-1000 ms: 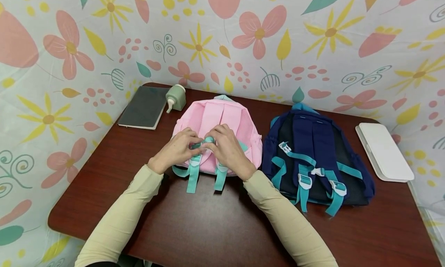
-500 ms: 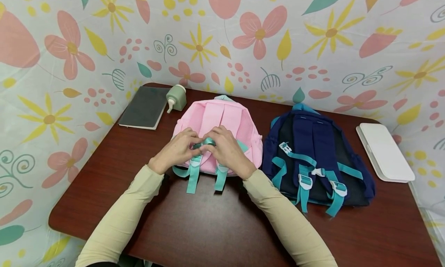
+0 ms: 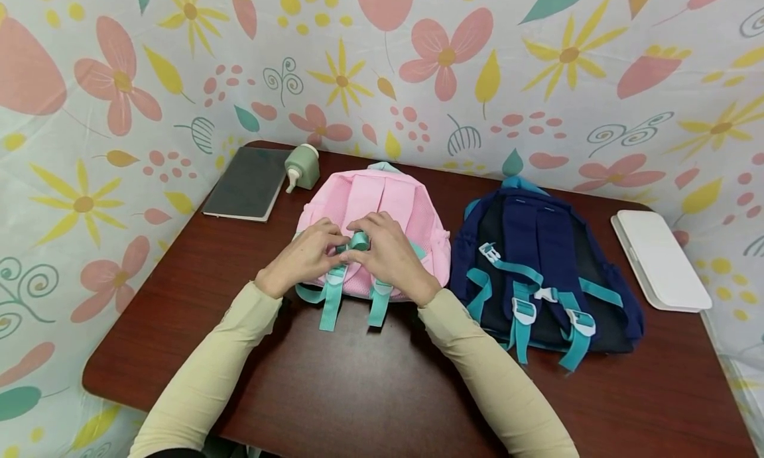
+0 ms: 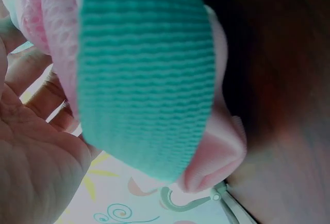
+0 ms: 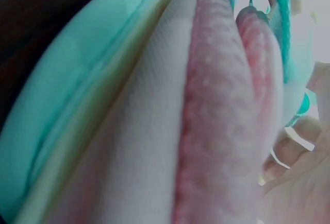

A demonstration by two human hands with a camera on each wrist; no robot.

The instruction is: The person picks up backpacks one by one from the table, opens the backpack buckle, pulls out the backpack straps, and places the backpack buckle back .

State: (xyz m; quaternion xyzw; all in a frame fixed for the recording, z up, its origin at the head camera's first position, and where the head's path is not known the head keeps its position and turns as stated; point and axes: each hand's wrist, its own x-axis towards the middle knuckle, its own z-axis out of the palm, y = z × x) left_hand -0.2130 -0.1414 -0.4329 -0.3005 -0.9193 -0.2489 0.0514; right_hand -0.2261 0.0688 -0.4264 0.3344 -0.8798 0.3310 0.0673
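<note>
A pink backpack [image 3: 343,206] lies with its shoulder straps facing up on the table. Over its lower middle, my right hand [image 3: 390,256] pinches a teal strap [image 3: 359,240], which bends into a small loop between thumb and fingers. My left hand [image 3: 301,258] meets it from the other side, its thumb and fingertips gripping the same teal webbing. What lies between the fingertips is partly hidden. Two teal strap ends hang toward the near edge, through pale buckles. Teal webbing [image 4: 147,80] fills much of the left wrist view; pink mesh [image 5: 216,110] shows close in the right wrist view.
A navy backpack [image 3: 552,246] with teal straps and white buckles lies right of the pink one. Farther right is a white case [image 3: 662,259]. At the back left are a dark notebook [image 3: 247,183] and a green pump bottle [image 3: 304,166]. A patterned curtain [image 3: 382,80] stands behind the table.
The teal loop between the right thumb and fingers has shifted and turned slightly, showing more of its flat side. Both hands stay in nearly the same place.
</note>
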